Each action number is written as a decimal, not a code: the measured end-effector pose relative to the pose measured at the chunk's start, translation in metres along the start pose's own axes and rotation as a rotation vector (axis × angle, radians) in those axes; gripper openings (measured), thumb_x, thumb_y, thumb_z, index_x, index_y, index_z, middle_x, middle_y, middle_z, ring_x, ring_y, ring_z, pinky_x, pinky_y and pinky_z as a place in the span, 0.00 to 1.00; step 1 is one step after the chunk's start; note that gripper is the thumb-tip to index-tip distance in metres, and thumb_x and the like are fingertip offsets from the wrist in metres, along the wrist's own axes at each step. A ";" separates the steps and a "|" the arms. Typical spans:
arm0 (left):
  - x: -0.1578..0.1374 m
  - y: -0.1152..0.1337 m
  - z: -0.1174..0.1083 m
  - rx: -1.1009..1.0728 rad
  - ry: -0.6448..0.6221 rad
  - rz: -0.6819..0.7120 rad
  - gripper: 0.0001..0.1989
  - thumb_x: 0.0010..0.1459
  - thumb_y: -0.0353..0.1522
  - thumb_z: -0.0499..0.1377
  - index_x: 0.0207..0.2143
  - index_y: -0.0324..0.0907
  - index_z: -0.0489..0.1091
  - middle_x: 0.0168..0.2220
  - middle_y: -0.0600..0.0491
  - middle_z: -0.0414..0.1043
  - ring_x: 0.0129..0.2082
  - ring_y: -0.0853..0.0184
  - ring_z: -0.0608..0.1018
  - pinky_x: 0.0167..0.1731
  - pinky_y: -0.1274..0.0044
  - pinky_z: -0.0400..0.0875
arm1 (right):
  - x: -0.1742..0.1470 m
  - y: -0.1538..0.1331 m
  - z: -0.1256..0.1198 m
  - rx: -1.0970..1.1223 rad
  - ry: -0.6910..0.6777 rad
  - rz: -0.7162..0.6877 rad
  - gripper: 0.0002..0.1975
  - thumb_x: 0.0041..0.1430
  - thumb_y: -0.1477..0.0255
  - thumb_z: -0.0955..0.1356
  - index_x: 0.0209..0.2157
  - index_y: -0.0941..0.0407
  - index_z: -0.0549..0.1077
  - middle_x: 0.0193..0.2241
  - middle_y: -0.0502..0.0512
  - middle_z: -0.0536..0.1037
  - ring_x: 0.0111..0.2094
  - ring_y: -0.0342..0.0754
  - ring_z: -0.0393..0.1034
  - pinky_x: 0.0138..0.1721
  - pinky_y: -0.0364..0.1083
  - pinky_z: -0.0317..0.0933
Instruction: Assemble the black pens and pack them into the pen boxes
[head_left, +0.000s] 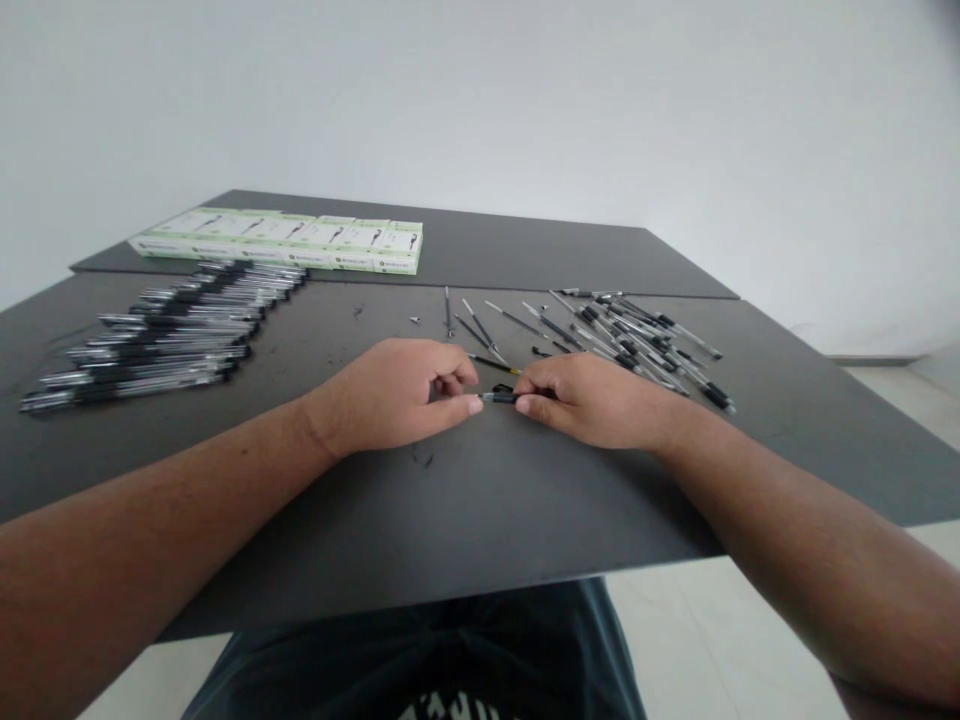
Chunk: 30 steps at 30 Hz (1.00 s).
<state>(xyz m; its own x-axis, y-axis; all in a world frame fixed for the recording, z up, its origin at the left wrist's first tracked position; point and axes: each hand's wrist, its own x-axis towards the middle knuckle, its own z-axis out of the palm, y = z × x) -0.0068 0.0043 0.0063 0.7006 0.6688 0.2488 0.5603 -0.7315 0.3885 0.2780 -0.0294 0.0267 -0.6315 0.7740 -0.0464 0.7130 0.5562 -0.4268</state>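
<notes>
Forearms (187, 490) foremost, pen (502, 397) between left hand (397, 393) and right hand (592, 397).

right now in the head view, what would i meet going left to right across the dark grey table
Slanting row of clear plastic pens with black grips, bare left hand, slim black-and-clear pen, bare right hand.

My left hand (401, 392) and right hand (592, 395) are bare, and so are my left forearm (187, 480) and right forearm (787, 520). A crease crosses my left wrist (322, 437); a small spot (244, 452) marks that arm. My clothing (540, 650) is dark, bluish and softly folded, with blocky pale marks (459, 708) low down.
</notes>
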 end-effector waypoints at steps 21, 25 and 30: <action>0.037 -0.108 -0.007 0.440 0.005 -0.171 0.20 0.69 0.36 0.56 0.51 0.45 0.88 0.50 0.44 0.89 0.56 0.52 0.85 0.63 0.63 0.76 | -0.002 0.004 0.000 0.006 0.018 0.043 0.12 0.75 0.64 0.69 0.45 0.55 0.82 0.37 0.54 0.85 0.35 0.49 0.76 0.37 0.46 0.61; 0.034 -0.106 -0.008 0.438 -0.003 -0.187 0.19 0.69 0.36 0.57 0.50 0.45 0.87 0.48 0.44 0.88 0.53 0.52 0.86 0.59 0.65 0.78 | -0.003 0.005 -0.001 0.006 0.012 0.044 0.11 0.75 0.64 0.69 0.45 0.55 0.82 0.37 0.54 0.85 0.35 0.49 0.76 0.38 0.46 0.61; 0.030 -0.096 -0.010 0.424 -0.001 -0.205 0.21 0.70 0.35 0.55 0.56 0.42 0.84 0.52 0.41 0.87 0.54 0.51 0.85 0.59 0.63 0.78 | -0.004 0.005 -0.002 0.001 0.022 0.036 0.11 0.75 0.64 0.69 0.45 0.54 0.82 0.37 0.54 0.85 0.35 0.49 0.76 0.38 0.46 0.61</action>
<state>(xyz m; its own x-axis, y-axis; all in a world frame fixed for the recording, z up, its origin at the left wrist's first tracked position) -0.0437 0.0956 -0.0147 0.5574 0.8049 0.2039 0.8178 -0.5746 0.0327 0.2848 -0.0286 0.0268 -0.5987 0.7999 -0.0413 0.7345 0.5278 -0.4265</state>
